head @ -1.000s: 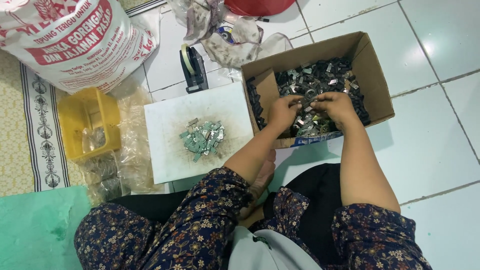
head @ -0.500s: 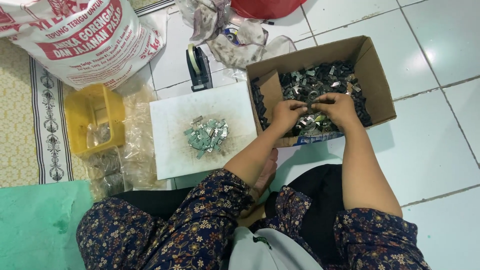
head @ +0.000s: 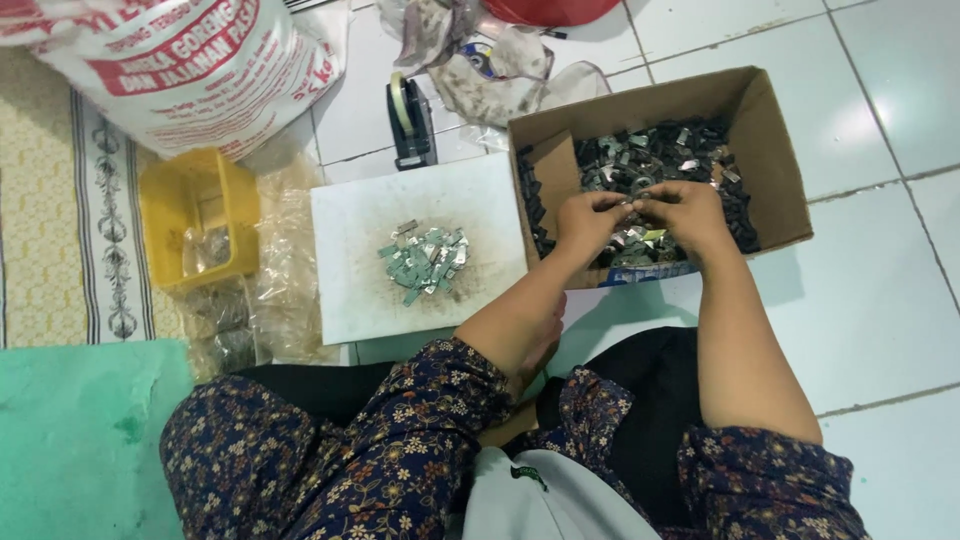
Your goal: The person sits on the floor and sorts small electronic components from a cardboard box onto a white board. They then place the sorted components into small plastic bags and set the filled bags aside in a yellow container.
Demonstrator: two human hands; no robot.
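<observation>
Both hands are over an open cardboard box (head: 772, 150) full of small metal pieces (head: 650, 155). My left hand (head: 588, 222) and my right hand (head: 683, 213) meet fingertip to fingertip, pinching small metal pieces between them above the box's near side. To the left of the box lies a white board (head: 355, 290) carrying a small heap of flat metal pieces (head: 424, 261).
A yellow plastic tub (head: 168, 205) and clear plastic bags (head: 280, 290) lie left of the board. A black tape dispenser (head: 410, 122) stands behind it. A large printed sack (head: 180, 60) is at top left, rags (head: 470, 50) at top centre, a green mat (head: 80, 430) at bottom left.
Both hands have drawn a little nearer together over the box, fingertips now touching. The board's heap is unchanged; the view has shifted slightly.
</observation>
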